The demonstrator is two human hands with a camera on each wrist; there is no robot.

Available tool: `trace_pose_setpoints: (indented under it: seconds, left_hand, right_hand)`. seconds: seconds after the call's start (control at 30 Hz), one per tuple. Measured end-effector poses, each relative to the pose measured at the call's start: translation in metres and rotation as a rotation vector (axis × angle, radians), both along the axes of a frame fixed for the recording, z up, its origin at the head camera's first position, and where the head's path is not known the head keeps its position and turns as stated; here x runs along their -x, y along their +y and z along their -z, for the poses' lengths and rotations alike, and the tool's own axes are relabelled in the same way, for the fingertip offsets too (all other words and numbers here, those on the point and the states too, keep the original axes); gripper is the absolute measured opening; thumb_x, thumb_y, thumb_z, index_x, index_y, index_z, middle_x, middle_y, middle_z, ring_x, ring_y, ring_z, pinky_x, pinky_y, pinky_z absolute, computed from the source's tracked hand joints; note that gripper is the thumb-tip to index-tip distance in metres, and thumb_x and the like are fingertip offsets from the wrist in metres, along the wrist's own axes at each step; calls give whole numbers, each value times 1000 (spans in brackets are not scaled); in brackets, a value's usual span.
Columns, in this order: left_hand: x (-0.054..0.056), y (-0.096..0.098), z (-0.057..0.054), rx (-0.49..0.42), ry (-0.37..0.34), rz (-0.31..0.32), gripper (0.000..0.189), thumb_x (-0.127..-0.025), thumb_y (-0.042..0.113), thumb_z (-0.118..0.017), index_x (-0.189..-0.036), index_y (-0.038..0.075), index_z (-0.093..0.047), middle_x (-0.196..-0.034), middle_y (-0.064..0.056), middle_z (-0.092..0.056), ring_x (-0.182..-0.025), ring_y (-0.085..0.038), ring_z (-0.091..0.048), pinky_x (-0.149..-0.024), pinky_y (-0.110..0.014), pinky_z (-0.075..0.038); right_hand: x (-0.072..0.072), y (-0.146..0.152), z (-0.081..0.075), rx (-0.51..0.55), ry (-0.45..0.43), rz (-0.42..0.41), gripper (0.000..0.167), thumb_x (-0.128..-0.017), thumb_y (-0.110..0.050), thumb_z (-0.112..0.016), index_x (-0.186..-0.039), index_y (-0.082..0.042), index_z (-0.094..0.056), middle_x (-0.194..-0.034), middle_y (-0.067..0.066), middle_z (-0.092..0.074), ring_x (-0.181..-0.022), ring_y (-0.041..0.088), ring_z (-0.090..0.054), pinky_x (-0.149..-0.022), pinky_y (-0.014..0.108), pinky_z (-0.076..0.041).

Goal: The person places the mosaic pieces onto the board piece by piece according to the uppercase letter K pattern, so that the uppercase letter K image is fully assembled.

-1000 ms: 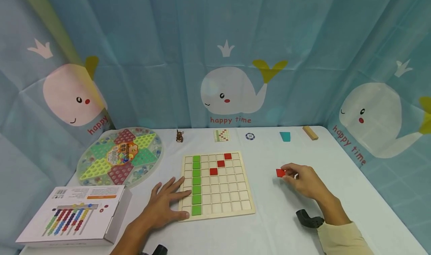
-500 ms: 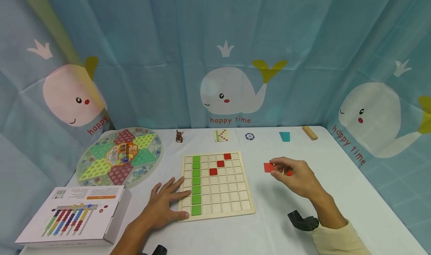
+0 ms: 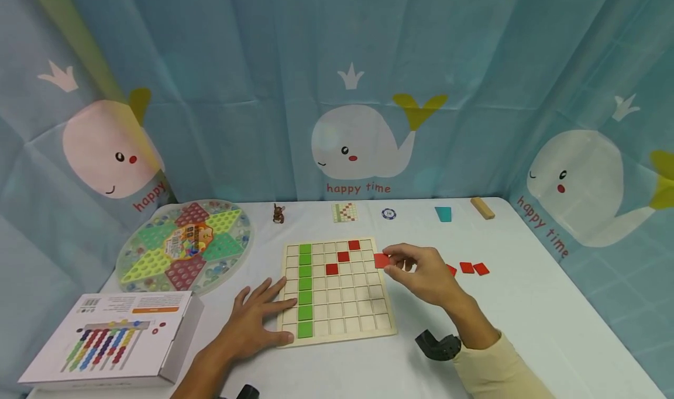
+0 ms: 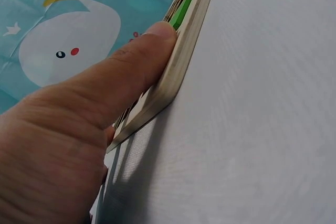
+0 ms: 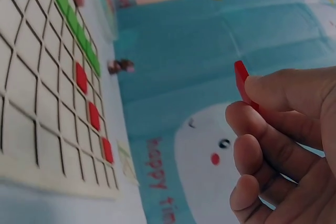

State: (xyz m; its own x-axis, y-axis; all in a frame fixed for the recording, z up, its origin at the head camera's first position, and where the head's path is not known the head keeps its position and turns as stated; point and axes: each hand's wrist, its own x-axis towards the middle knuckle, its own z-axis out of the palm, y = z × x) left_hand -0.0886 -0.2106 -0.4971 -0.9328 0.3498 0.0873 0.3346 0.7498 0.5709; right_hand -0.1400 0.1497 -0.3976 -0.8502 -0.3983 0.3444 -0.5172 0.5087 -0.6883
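Observation:
A wooden grid board (image 3: 351, 311) lies mid-table, with a column of green square tiles (image 3: 305, 284) near its left side and three red tiles in a diagonal toward the upper right. My left hand (image 3: 253, 317) rests with spread fingers on the board's left edge; the left wrist view shows its thumb (image 4: 142, 51) pressing the board's corner. Between thumb and forefinger, my right hand (image 3: 423, 273) pinches a red square tile (image 3: 381, 261), held up by the board's right edge. In the right wrist view that tile (image 5: 241, 80) is seen nearly edge-on, clear of the board.
Loose red tiles (image 3: 466, 268) lie right of the board, partly behind my right hand. Along the back stand a brown figurine (image 3: 278, 213), a pattern card (image 3: 345, 212), a poker chip (image 3: 388, 213), a teal piece (image 3: 444, 214) and a wooden block (image 3: 482, 207). A Chinese checkers board (image 3: 188, 244) and a box (image 3: 107, 337) sit left.
My right hand has carried the pinched red tile leftward to the board's right edge, uncovering loose red tiles behind it. The left hand stays on the board.

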Motion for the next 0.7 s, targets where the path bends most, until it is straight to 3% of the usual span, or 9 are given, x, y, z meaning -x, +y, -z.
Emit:
trace_pose_setpoints:
  seconds: [0.4, 0.7]
  left_hand:
    - [-1, -1, -2, -4, 1, -1, 70, -67, 64, -75, -126, 25, -68, -153, -3, -35, -141, -35, -20, -107, -60, -1]
    - [0, 0, -1, 5, 1, 2, 70, -67, 63, -76, -126, 26, -67, -153, -2, -35, -141, -35, -20, -107, -60, -1]
  right_hand:
    - [9, -50, 29, 44, -100, -60, 22, -85, -9, -74, -106, -3, -70, -80, -10, -62, -73, 11, -57, -65, 28, -49]
    - [18, -80, 51, 9, -166, -61, 19, -84, -6, -73, -103, -3, -71, -77, -7, -61, -70, 11, -55, -62, 26, -50]
